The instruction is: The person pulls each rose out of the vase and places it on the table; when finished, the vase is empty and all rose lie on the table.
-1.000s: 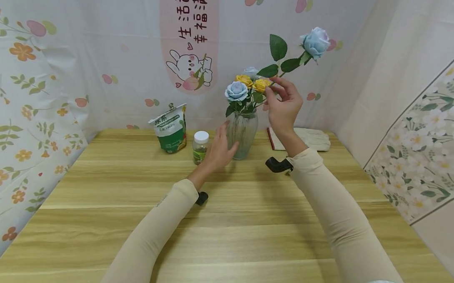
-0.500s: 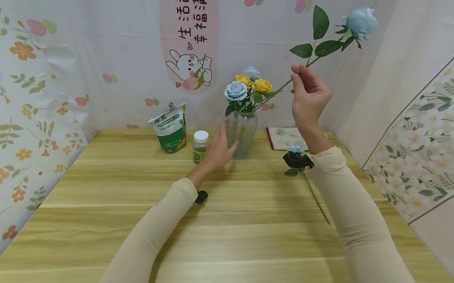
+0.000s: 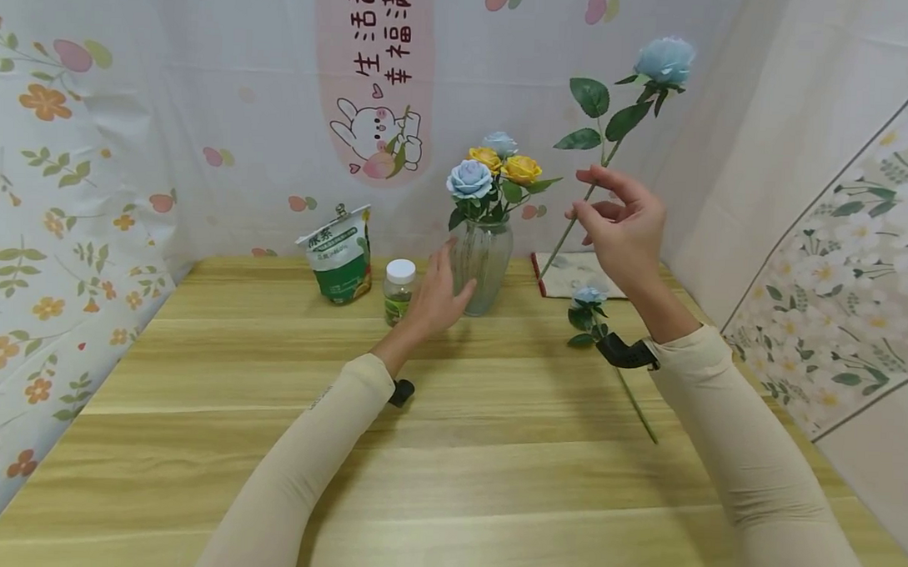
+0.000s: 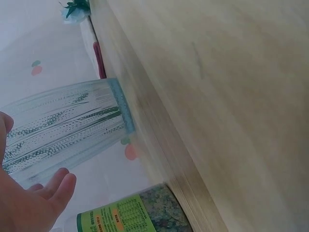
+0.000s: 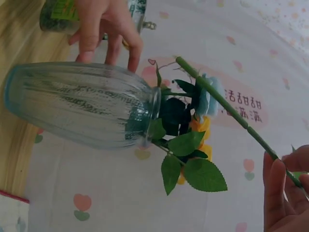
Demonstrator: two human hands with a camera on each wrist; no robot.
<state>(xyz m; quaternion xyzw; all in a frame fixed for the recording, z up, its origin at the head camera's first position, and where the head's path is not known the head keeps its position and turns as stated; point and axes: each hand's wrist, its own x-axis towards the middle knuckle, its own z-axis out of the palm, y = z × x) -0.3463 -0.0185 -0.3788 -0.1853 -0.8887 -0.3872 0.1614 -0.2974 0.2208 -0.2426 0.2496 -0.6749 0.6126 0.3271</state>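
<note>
My right hand [image 3: 627, 227] pinches the green stem of a light blue rose [image 3: 666, 61] between thumb and fingers. Its bloom points up, and the stem's lower end hangs to the right of the ribbed glass vase [image 3: 490, 264]. In the right wrist view the bare stem [image 5: 231, 111] passes near the vase's mouth, apart from the glass. Yellow and light blue roses [image 3: 469, 181] stand in the vase. My left hand [image 3: 437, 295] lies along the vase's left side, fingers extended and thumb apart; the left wrist view shows its fingertips beside the glass.
Left of the vase stand a white-capped jar [image 3: 399, 294] and a green-and-white pouch [image 3: 340, 259] with a clip. Another light blue rose [image 3: 590, 297] lies on the table, partly behind the right wrist's camera. A red-edged white cloth item [image 3: 578, 271] lies behind it.
The right hand first moved up and right with the rose, away from the vase, then lowered slightly. The stem now stands steeper, its end apart from the vase. The left hand has stayed put.
</note>
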